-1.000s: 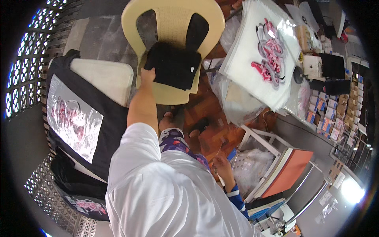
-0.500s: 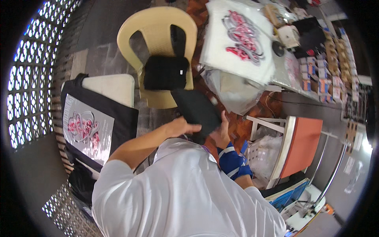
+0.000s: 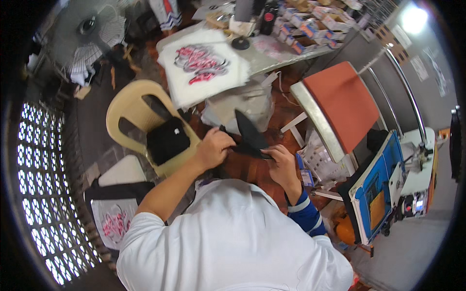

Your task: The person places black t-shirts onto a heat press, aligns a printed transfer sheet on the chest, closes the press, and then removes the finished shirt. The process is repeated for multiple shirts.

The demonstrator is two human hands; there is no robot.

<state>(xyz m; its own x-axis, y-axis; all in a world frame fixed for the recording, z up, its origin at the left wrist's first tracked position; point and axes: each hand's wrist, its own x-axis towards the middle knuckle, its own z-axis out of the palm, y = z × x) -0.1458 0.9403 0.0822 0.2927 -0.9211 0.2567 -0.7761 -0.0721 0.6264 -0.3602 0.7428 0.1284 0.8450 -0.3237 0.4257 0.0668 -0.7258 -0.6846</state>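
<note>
The fingers of the left hand and right hand are gripping opposite sides of a folded black cloth, which is hanging between them in front of the white shirt. It is looking light, soft and pliable, unlikely to break or slip; opposite edges are seeming the best places for holding it flat. One matte flap is rising to a point. Beyond, another folded black cloth is lying on a smooth cream plastic chair. Thin whitish sheets with red-and-grey prints are covering one end of the desk.
</note>
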